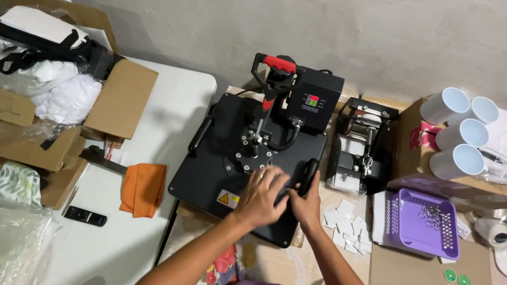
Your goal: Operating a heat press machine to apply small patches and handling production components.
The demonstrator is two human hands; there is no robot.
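The left hand (261,196) lies flat, fingers spread and gripping nothing, on the top plate of the black flat heat press machine (245,157), near its front right corner. The right hand (307,202) is closed around the black side handle (307,175) at the machine's right edge (the two hands nearly touch). The press sits on the table, its red-gripped lever (276,65) raised behind. Small white square blanks (346,228) lie scattered just right of the hands, a purple plastic basket (424,223) beyond them. An orange cloth (143,188) lies to the left.
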